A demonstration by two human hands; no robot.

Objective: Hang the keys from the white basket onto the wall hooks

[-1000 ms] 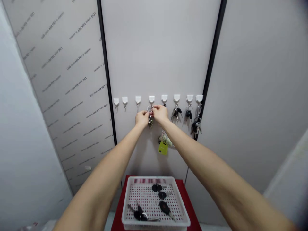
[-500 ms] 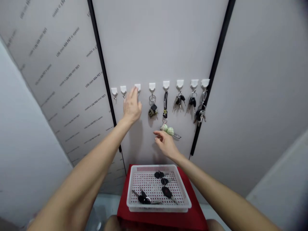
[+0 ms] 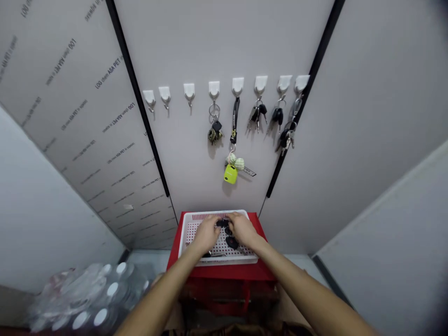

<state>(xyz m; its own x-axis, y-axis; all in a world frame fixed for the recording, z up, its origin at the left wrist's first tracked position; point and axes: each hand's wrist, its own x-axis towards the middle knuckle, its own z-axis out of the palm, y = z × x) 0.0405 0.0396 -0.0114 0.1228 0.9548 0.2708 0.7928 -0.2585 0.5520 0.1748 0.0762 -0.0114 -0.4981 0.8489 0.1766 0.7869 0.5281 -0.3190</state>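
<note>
A white perforated plastic basket point(image 3: 184, 235) holds several loose keys. Inside it, near the far side, my left hand point(image 3: 207, 232) has its fingers curled at the left end of a black-headed key point(image 3: 221, 223). My right hand point(image 3: 241, 228) closes in from the opposite side, fingertips at the same key. How firmly each one grips is partly hidden by the fingers. Close below my right hand lies another black key point(image 3: 231, 242), with its blade pointing to the lower right. More key metal shows by my left wrist, mostly covered by the forearm.
White hooks line the wall; the three leftmost, including one hook point(image 3: 189, 91), are bare. Others hold key bunches point(image 3: 258, 112) and a black strap point(image 3: 234, 119) with a yellow-green tag point(image 3: 230, 174). The basket rests on a red surface point(image 3: 261, 227). Plastic bottles point(image 3: 112, 289) stand lower left.
My left hand has left the third hook and come down into the basket. My right hand has dropped from beside the strap to the keys. The view has tilted downward.
</note>
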